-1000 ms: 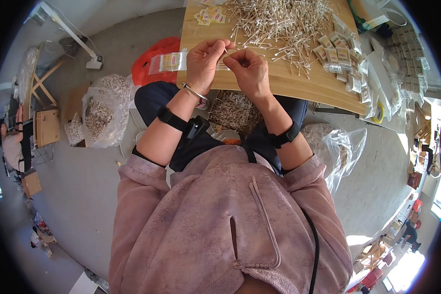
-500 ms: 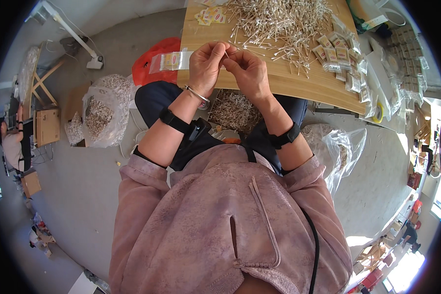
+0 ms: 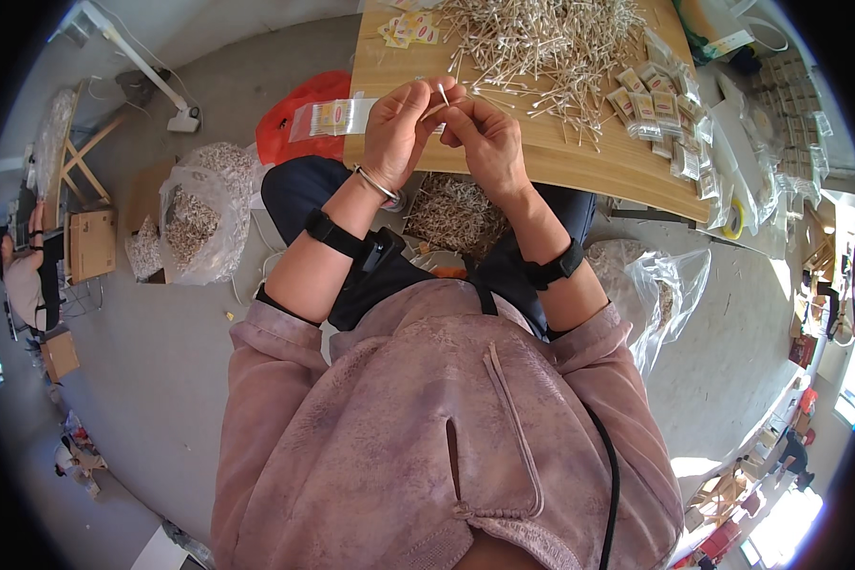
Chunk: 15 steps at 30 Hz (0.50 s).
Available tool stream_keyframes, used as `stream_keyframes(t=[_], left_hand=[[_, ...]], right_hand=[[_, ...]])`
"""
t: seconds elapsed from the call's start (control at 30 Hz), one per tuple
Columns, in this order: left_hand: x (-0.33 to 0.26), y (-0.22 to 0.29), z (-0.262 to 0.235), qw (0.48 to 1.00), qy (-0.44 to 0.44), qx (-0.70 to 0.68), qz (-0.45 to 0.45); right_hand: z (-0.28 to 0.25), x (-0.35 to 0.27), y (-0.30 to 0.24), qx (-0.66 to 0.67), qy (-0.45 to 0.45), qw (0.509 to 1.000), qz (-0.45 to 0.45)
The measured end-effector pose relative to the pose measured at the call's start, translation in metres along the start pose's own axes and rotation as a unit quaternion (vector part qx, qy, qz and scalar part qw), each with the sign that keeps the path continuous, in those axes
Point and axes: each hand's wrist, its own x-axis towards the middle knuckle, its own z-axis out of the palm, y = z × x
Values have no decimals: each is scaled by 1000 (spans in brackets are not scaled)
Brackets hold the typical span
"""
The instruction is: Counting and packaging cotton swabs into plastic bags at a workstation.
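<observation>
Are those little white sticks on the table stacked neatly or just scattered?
Scattered. The sticks lie loose in a spread-out heap on the table, pointing every way, beyond both hands.

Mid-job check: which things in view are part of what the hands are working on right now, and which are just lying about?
In use:
left hand and right hand, pinching cotton swabs
clear sachet by the left hand
loose swab pile
filled sachets
wooden table

Lying about:
red bag
floor bag of scraps
cardboard box
tape roll
</observation>
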Motion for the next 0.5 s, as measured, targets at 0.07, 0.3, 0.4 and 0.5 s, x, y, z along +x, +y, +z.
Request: stream_keyframes(t=[0.07, 0.3, 0.4, 0.5], left_hand=[[1, -1, -2, 1000, -2, 23, 8], [3, -8, -4, 997, -7, 62, 52], [2, -9, -6, 998, -19, 52, 28], [-1, -8, -8, 998, -43, 53, -11]], right_hand=[[1, 0, -2, 3, -5, 1000, 1], [5, -2, -6, -39, 31, 999, -13], [3, -2, -4, -15, -1, 1000, -18], [1, -2, 0, 22, -25, 999, -18]])
